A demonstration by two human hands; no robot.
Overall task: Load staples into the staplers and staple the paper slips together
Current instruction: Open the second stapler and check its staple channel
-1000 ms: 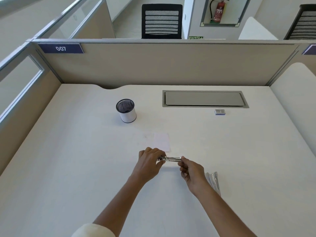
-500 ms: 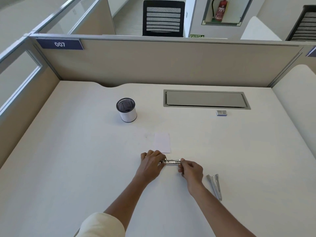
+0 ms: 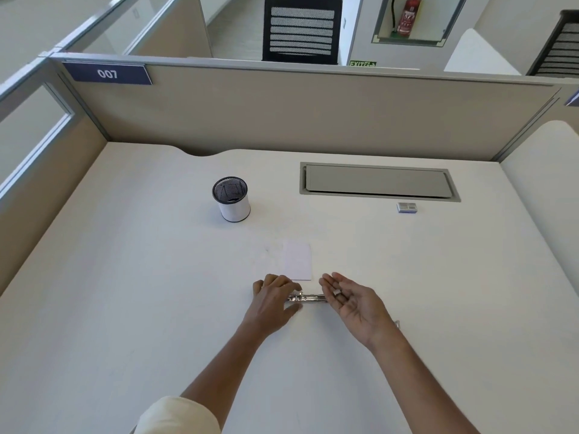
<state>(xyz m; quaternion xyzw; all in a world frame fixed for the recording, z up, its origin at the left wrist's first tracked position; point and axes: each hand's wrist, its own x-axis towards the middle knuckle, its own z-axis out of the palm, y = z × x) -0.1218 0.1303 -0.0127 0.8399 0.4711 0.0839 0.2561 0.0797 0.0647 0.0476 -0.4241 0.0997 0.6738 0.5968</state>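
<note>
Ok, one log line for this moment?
left hand: grips stapler | right hand: open, palm up, small silvery piece on it | paper slips: flat beyond stapler

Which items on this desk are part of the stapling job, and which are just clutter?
Job: stapler gripped by left hand; silvery bit on open right hand; paper slip; small box, likely staples.
Lying about: pen cup; desk hatch; chair; fire extinguisher.

Open-plan office: beige cubicle partition (image 3: 313, 111) with "007" number plate (image 3: 107, 73), mesh office chair (image 3: 301, 29), wall-mounted fire extinguisher (image 3: 407, 15).
</note>
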